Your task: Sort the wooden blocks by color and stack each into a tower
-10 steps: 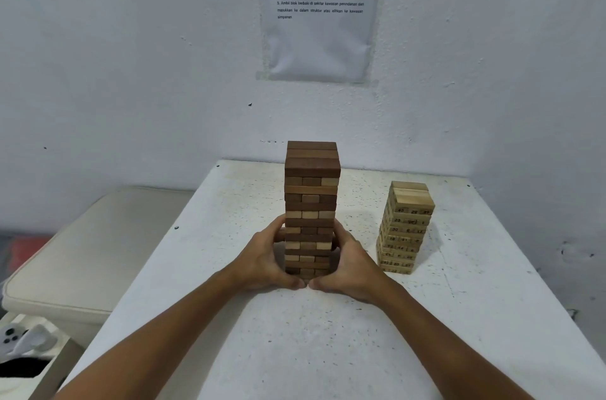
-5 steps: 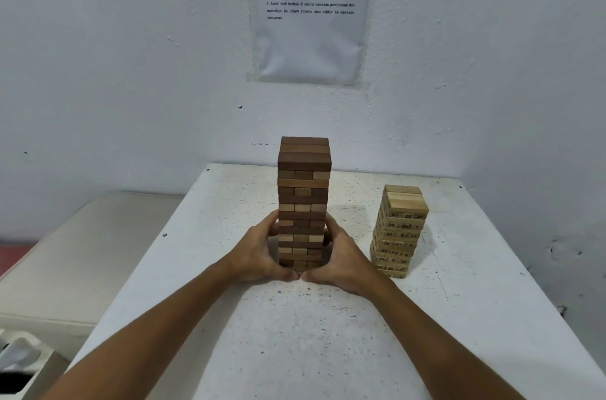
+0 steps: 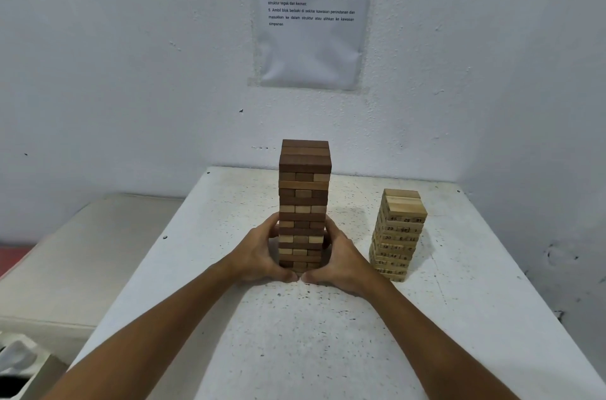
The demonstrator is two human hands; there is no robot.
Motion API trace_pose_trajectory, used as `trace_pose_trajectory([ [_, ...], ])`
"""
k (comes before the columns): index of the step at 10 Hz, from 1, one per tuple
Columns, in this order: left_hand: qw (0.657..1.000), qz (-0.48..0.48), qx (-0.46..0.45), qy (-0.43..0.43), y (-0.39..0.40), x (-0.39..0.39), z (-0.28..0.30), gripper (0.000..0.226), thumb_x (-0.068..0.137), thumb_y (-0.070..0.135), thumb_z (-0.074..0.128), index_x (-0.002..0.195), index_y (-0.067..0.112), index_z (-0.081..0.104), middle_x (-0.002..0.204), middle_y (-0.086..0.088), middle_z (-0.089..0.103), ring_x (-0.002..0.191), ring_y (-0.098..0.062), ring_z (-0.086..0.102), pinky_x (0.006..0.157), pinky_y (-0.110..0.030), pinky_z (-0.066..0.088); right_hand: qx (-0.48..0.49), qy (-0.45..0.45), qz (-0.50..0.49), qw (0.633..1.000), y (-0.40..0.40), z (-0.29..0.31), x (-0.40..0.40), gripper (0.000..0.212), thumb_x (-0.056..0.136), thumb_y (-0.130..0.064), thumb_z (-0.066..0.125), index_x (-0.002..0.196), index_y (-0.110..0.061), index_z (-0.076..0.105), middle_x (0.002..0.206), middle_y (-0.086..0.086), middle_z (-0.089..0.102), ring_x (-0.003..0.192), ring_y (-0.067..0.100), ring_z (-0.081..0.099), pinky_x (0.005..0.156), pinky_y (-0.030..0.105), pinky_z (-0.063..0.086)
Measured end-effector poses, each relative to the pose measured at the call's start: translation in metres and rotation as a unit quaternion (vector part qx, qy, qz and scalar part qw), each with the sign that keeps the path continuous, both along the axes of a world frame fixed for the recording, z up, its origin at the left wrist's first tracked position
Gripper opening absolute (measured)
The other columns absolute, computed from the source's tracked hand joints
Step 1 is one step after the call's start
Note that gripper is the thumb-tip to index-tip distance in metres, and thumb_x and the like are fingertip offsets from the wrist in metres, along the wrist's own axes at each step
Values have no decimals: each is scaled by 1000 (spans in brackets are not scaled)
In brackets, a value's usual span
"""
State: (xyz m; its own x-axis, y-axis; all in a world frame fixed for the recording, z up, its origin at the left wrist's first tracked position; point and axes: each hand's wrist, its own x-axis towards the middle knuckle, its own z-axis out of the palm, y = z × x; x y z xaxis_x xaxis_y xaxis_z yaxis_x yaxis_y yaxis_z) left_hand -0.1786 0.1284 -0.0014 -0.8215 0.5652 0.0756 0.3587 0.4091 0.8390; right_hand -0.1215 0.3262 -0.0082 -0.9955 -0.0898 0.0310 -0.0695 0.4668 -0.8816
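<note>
We have the left hand (image 3: 259,252) and right hand (image 3: 341,257) cupped round the lower layers of the brown tower (image 3: 304,199) at mid-worktop (image 3: 328,350) — each grip curled against a side, thumbs nearly meeting at the front of its base. The pale numbered tower (image 3: 398,235) stands apart to the right. Our worry: squeeze unevenly or let go with a jerk, and the tall stack — unsupported above our hands — may lean and topple, perhaps onto the pale one.

A speckled white table (image 3: 328,350) bears a brown block tower (image 3: 304,196) and a pale numbered tower (image 3: 398,235).
</note>
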Motion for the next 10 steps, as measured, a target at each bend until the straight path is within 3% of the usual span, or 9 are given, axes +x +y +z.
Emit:
trace_pose_trajectory([
  [2, 1000, -2, -8, -1, 0, -1, -1, 93, 49, 25, 94, 128, 33, 45, 115, 14, 65, 110, -13, 61, 91, -29, 54, 2, -16, -1, 1000, 1, 0, 0, 122, 48, -22, 91, 145, -49, 22, 113, -2, 65, 100, 16, 67, 81, 39, 60],
  [4, 1000, -5, -8, -5, -1, 1, 0, 89, 53, 13, 95, 122, 39, 44, 112, 22, 63, 106, 6, 58, 82, -10, 49, 24, -32, -5, 999, -1, 1, 3, 136, 45, -31, 92, 150, -50, 7, 120, -4, 61, 109, 14, 62, 88, 39, 58],
  [6, 999, 25, -36, 1, -7, 8, -4, 112, 49, 35, 96, 142, 35, 33, 125, 19, 57, 118, -4, 54, 96, -24, 50, 41, -44, -28, 998, -4, 3, 14, 145, 46, -39, 90, 148, -52, -12, 126, -7, 56, 118, 15, 55, 96, 42, 53],
  [7, 996, 63, -62, -4, -15, 16, -8, 128, 46, 51, 93, 150, 34, 21, 140, 11, 49, 128, -11, 46, 101, -29, 46, 49, -40, -43, 997, -3, 4, 25, 141, 57, -36, 89, 152, -40, -16, 137, -8, 48, 128, 14, 46, 105, 37, 45],
  [8, 993, 95, -73, -12, -19, 29, -10, 129, 53, 43, 94, 153, 29, 14, 145, 8, 44, 130, -14, 43, 100, -28, 40, 50, -22, -60, 997, -4, 0, 38, 130, 69, -32, 86, 154, -33, -12, 147, -6, 42, 135, 14, 38, 109, 33, 38],
  [10, 986, 152, -63, 4, -25, 65, -5, 125, 60, 38, 92, 155, 22, 12, 146, 4, 46, 135, -19, 42, 108, -33, 36, 7, 24, -94, 995, -12, -4, 73, 111, 80, -25, 79, 156, -28, -2, 148, -1, 42, 134, 13, 40, 108, 27, 34],
])
